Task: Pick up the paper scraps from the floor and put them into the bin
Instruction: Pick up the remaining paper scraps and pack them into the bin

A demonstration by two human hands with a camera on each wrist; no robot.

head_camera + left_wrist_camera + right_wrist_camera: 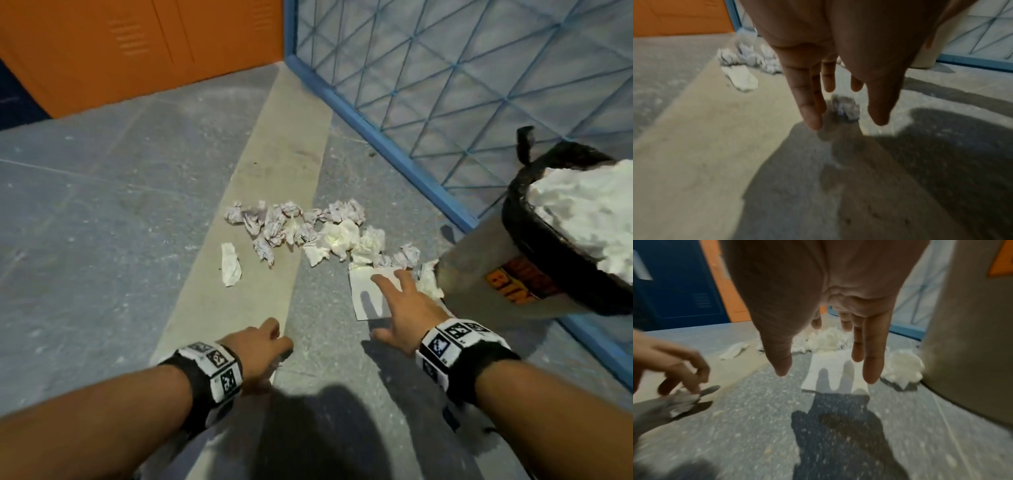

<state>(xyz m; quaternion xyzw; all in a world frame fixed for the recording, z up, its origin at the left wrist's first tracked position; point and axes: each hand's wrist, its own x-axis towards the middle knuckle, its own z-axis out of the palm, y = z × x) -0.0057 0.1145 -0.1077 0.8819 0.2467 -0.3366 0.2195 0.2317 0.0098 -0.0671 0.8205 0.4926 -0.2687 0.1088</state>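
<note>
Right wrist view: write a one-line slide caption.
Open right hand hovers over a flat paper sheet beside the bin, while the left hand reaches a crumpled scrap.

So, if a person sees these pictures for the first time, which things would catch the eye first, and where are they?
Probably the heap of crumpled paper scraps on the grey floor, stretching toward the bin at the right, which is already piled with white paper. Next, the two hands: the right hand spread open above a flat white sheet, the left hand reaching down at a small scrap.
</note>
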